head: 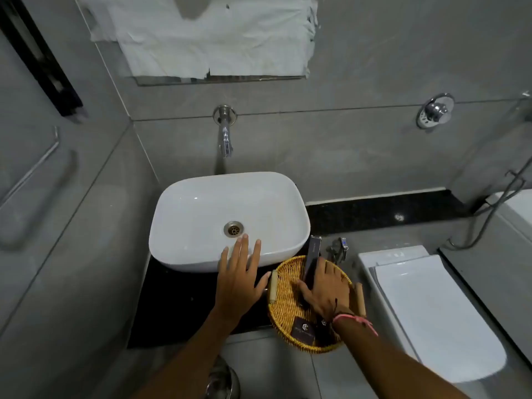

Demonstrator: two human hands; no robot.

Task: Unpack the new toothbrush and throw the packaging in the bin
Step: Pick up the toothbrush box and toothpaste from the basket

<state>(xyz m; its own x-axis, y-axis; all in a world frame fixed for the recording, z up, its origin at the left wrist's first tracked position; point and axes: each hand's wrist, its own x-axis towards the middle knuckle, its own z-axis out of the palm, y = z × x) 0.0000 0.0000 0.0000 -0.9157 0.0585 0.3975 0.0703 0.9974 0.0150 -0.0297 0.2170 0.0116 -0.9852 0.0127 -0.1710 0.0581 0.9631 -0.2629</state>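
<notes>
The right hand (324, 292) grips a long dark toothbrush box (312, 262), its far end tilted up over the wicker basket (280, 318). The left hand (237, 280) hovers flat and empty beside the sink (201, 205) on the bench (172, 306).

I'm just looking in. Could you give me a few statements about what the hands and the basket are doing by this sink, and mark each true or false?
1. The right hand grips a long dark box over the wicker basket. True.
2. The left hand holds a toothbrush. False: it is open and holds nothing.
3. The basket sits inside the white basin. False: it stands on the dark counter beside the basin.
4. Small dark packets lie in the basket. True.
5. Water runs from the tap. False: none shows.
</notes>
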